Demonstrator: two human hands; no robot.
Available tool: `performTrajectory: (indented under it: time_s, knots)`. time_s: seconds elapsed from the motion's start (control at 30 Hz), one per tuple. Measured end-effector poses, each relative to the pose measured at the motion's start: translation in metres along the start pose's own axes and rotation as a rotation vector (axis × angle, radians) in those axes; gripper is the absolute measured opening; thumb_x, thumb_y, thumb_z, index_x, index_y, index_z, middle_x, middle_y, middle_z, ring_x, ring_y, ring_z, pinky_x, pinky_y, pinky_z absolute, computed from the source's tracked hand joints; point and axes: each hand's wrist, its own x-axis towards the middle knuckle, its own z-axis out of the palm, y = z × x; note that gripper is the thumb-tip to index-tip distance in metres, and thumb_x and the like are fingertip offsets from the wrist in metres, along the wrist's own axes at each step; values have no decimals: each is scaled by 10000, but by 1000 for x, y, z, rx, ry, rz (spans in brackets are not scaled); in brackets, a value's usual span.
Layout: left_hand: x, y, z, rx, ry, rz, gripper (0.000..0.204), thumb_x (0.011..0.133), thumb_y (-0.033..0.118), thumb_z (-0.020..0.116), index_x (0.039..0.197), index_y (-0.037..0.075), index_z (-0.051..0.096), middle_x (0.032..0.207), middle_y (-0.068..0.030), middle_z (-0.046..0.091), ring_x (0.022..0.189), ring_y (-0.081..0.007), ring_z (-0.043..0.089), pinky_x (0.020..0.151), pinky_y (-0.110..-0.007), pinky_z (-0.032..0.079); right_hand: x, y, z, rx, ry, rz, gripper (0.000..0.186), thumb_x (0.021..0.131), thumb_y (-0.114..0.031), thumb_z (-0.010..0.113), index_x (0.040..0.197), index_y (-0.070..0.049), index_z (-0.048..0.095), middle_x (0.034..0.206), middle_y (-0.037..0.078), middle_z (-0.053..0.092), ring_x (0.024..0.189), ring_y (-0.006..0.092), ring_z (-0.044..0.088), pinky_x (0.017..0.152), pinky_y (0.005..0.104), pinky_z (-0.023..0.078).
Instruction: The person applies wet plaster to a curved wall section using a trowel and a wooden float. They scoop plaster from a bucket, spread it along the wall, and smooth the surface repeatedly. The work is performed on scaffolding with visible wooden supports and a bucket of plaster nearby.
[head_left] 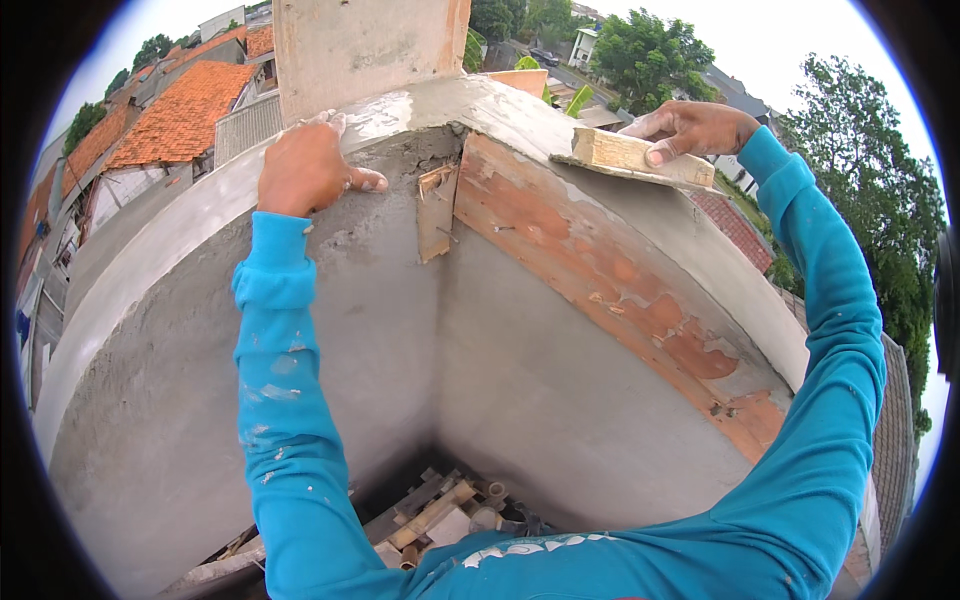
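My left hand (303, 170) grips the top edge of a grey plastered wall (200, 300), its fingers bent over the rim and its thumb against the inner face. To the right, my right hand (692, 130) is closed on the block handle of a wooden plastering float (632, 160). The float's flat board lies on or just above the top of the right-hand wall (560, 330); its underside is hidden. Below it, a long wooden board (610, 285) smeared with mortar runs along that wall. A short wood piece with nails (436, 215) sits at the corner between the walls.
A pale upright slab (370, 50) rises behind the corner. Down inside the walls lies a heap of scrap wood and rubble (440, 510). Beyond the curved wall top, orange tiled roofs (180, 110) and trees (860, 170) show far below.
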Motion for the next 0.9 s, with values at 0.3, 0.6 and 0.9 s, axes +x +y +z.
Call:
performTrajectory:
  time_s: [0.3,0.6,0.9]
  knots:
    - [0,-6,8,-14,96,26,698,580,564,871,916,-26,708,927,-195,705,923,-363,675,796,-449,534,-60,-5,-11,35,189,50,797,831,-620,682,1342,-16,586,1245,159,653,1175,265,591,1054,372,418]
    - [-1,4,-4,4,-34,-19,795,598,553,858,1097,-33,659,973,-203,691,978,-364,652,836,-445,513,160,-9,-44,-199,569,142,653,859,-603,658,1017,25,739,1034,219,698,922,288,672,834,410,503]
    - [-3,-5,4,-13,66,-32,689,585,559,869,940,-10,712,971,-181,705,976,-360,671,860,-429,530,188,-81,-2,-304,512,-111,650,852,-594,676,1005,36,725,905,182,699,822,278,671,782,402,518]
